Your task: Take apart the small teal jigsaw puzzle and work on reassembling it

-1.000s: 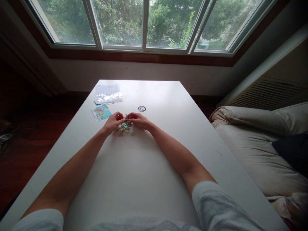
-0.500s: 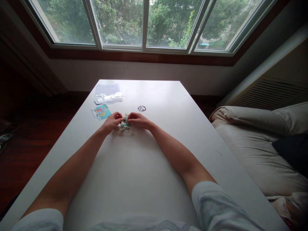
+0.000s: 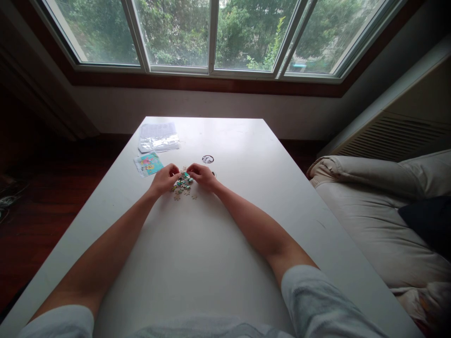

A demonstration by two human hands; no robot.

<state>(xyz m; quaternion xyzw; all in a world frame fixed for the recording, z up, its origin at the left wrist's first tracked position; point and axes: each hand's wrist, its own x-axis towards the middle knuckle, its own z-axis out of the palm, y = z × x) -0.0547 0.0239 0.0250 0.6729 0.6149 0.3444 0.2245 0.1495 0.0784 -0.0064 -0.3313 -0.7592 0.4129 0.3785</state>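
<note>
Far down the white table (image 3: 197, 263), a small heap of puzzle pieces (image 3: 183, 184) lies between the left hand (image 3: 164, 180) and the right hand (image 3: 202, 176); it shows no clear long axis; both hands are curled, fingertips pinched at the heap, though I cannot tell whether either grips a piece; a picture card (image 3: 148, 164) lies just left; a window (image 3: 211, 33) ahead, a sofa (image 3: 380, 220) on the right.

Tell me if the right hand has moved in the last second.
Yes, slightly: the right hand has drawn in leftward, its wrist closer under the round mark, fingertips by the puzzle pieces.
</note>
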